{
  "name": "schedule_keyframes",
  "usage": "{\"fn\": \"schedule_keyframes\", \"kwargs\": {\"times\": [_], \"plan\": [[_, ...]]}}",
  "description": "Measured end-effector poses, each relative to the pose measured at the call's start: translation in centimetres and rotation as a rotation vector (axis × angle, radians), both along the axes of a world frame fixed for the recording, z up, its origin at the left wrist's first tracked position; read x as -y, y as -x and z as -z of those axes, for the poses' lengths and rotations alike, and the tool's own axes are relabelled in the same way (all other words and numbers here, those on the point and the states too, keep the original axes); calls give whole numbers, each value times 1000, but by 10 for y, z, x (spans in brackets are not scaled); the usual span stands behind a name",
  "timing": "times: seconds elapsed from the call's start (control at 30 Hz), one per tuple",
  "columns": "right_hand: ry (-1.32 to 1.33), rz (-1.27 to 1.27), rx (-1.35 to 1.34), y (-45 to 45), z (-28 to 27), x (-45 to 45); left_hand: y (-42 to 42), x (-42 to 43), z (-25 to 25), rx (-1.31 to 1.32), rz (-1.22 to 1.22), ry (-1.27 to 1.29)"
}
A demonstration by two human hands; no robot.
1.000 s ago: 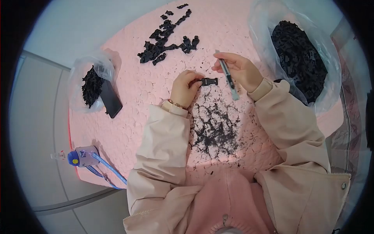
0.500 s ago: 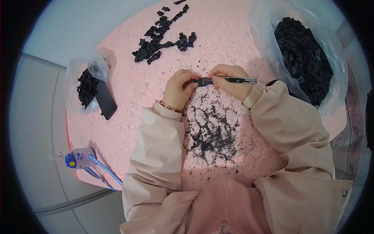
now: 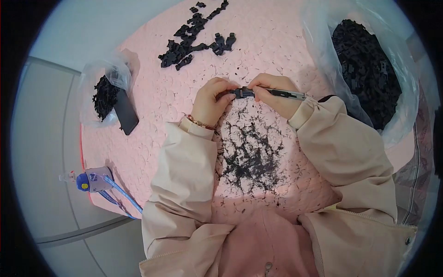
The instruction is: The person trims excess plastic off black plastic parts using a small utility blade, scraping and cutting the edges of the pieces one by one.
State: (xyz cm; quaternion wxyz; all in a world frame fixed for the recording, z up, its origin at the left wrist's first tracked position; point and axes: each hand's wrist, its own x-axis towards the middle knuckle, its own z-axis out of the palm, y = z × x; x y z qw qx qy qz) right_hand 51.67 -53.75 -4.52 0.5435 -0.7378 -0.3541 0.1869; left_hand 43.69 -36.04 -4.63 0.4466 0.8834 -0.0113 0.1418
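My left hand [image 3: 213,102] is closed, pinching the left end of a small black plastic buckle [image 3: 243,93] between thumb and fingers. From the other side, my right hand [image 3: 277,96] grips a slim silver-and-black utility knife [image 3: 290,94]. The knife's front end meets the right part of the buckle, but my fingers cover its tip. Just below both hands, a dense scatter of thin black plastic shavings [image 3: 251,161] lies on the pink quilted cloth [image 3: 152,152].
Several black buckles [image 3: 184,46] lie in a loose pile at the back. A large clear bag of black parts [image 3: 367,74] stands at right. To the left are a smaller bag of black bits [image 3: 105,98], a dark phone [image 3: 125,113] and a blue-lidded bottle [image 3: 94,181].
The view has shifted slightly. My hands stay together at the buckle, with the knife and my right fingers shifted a little on it.
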Motion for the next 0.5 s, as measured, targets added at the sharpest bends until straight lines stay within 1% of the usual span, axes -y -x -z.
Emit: {"fn": "schedule_keyframes", "kwargs": {"times": [0.17, 0.27, 0.37, 0.5], "plan": [[-22, 3, 27, 2, 0, 0, 0, -1, 0, 49, 21, -59], [-9, 17, 34, 3, 0, 0, 1, -2, -1, -18, 22, -48], [-2, 14, 41, 1, 2, 0, 1, -2, -1, -15, 30, -22], [32, 14, 37, 2, -1, 1, -1, -2, 2, 56, 19, -55]]}}
